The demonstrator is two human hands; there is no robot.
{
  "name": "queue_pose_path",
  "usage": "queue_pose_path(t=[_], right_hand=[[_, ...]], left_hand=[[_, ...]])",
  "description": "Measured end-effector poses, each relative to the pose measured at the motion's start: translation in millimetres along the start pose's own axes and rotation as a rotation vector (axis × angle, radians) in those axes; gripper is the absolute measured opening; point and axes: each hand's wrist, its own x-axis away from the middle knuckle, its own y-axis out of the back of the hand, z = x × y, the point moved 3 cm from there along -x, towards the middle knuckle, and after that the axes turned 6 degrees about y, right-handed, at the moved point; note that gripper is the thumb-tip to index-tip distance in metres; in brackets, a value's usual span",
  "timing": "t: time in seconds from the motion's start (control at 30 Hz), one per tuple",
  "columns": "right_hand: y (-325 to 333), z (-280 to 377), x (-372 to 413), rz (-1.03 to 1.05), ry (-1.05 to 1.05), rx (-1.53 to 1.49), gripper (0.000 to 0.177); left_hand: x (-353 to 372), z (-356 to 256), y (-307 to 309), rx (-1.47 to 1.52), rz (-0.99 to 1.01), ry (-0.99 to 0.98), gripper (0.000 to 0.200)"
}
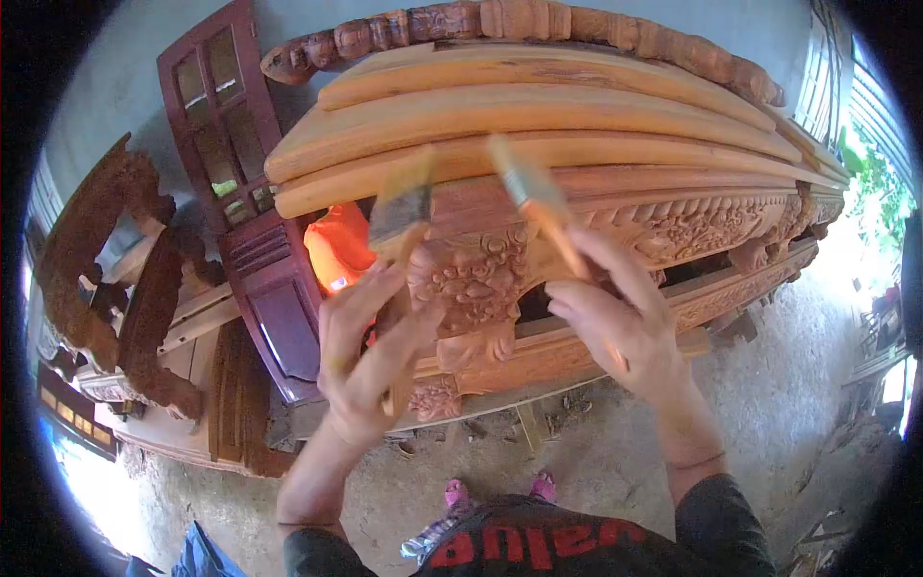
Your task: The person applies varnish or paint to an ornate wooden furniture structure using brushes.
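Observation:
Wrapped round its handle, my left hand (363, 341) holds a wide flat paintbrush (402, 204), bristles pointing up and blurred by motion. In my right hand (630, 332) is a narrower paintbrush (550, 219) with an orange handle, gripped between thumb and fingers, its pale bristles tilted toward the other brush. Both brush heads overlap the stacked smooth wooden boards (538, 111) in this view. Behind my hands is a carved wooden piece (471, 284) with curled relief at its corner and a long carved side panel (711, 231).
A turned, carved wooden rail (538, 21) lies along the back of the boards. At left lean a dark red panelled door (274, 298) and carved brown furniture parts (91, 245). An orange cloth-like item (338, 245) shows beside the door. Wood scraps lie on the concrete floor (596, 438).

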Motion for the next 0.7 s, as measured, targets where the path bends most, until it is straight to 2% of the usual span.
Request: queue_pose_path(t=[0.03,0.1,0.17,0.23,0.27,0.3,0.33,0.4,0.43,0.47,0.5,0.57,0.6,0.63,0.7], right_hand=[[3.0,6.1,-2.5,-0.180,0.077,0.212,0.025],[-26.6,-2.1,17.5,-0.192,0.146,0.270,0.022],[-75.3,-5.7,52.5,0.142,-0.062,0.286,0.021],[-114.2,3.9,99.3,0.106,-0.334,-0.128,0.027],[-124.7,11.0,117.4,0.402,-0.406,-0.191,0.028],[-129.2,15.1,137.8,0.701,-0.480,-0.255,0.030],[-130.1,12.6,150.0,0.684,-0.490,-0.238,0.030],[-134.4,5.6,165.1,0.561,-0.441,-0.446,0.026],[-124.7,5.9,152.6,0.539,-0.461,-0.427,0.026],[-106.3,6.4,130.8,0.340,-0.353,-0.371,0.024],[-87.1,9.5,109.1,0.142,-0.245,-0.301,0.022],[-67.3,14.6,81.3,-0.068,-0.255,-0.213,0.017],[-66.0,12.6,74.1,-0.088,-0.280,-0.180,0.017],[-64.3,9.0,67.0,-0.145,-0.246,-0.266,0.015],[-50.8,-2.4,67.5,-0.195,-0.204,-0.344,0.014]], left_hand=[[2.7,-4.7,1.1,-0.103,-0.194,-0.198,0.035],[26.3,-0.6,-8.4,-0.053,0.009,-0.154,0.035],[72.2,14.6,-27.3,-0.131,0.302,-0.035,0.038],[129.7,22.6,-42.2,-0.115,0.418,0.069,0.039],[155.4,17.8,-48.5,-0.032,0.376,0.109,0.039],[180.8,17.0,-57.6,0.064,0.469,0.284,0.029],[187.6,18.2,-64.3,0.158,0.564,0.457,0.020],[175.0,18.6,-61.9,0.197,0.583,0.424,0.018],[164.4,14.7,-59.2,0.228,0.599,0.415,0.017],[153.1,14.7,-56.5,0.247,0.618,0.385,0.017],[137.8,20.7,-49.7,0.279,0.509,0.420,0.015],[92.1,21.2,-38.6,0.225,0.181,0.205,0.013],[69.7,13.9,-34.8,0.141,-0.052,-0.034,0.012],[58.0,11.5,-39.7,0.173,-0.043,-0.052,0.012],[46.3,10.1,-46.3,0.057,-0.218,0.182,0.011]])
